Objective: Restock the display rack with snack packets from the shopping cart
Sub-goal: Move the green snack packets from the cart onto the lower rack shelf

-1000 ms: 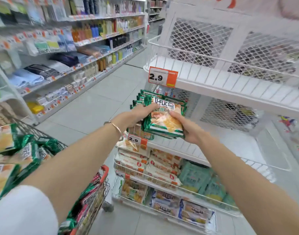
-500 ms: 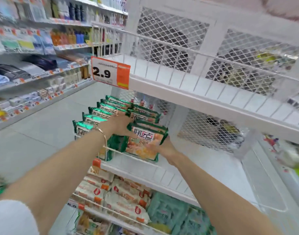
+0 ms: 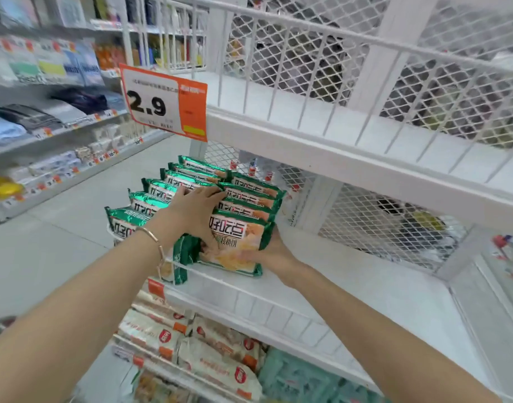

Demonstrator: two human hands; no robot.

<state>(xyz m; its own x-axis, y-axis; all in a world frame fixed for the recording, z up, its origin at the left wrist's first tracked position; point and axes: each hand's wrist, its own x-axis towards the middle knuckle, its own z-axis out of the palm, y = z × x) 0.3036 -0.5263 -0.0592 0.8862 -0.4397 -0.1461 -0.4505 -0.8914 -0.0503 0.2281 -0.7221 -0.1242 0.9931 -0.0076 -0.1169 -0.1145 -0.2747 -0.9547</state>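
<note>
Green snack packets stand in two rows at the left end of the white display rack's middle shelf. The front packet of the right row stands tilted on the shelf. My right hand grips its lower right edge, thumb on the front. My left hand lies across the tops of the packets behind it, fingers straight, with the thumb down on the front packet. The shopping cart is out of view.
An orange and white 2.9 price tag hangs from the upper shelf rail, just above my hands. White and orange packets and teal packets fill the lower shelf. Store shelving lines the aisle on the left.
Both hands carried the green packets from mid-air down onto the middle shelf, in front of the right row. The view has closed in on the rack, and the cart has left the frame.
</note>
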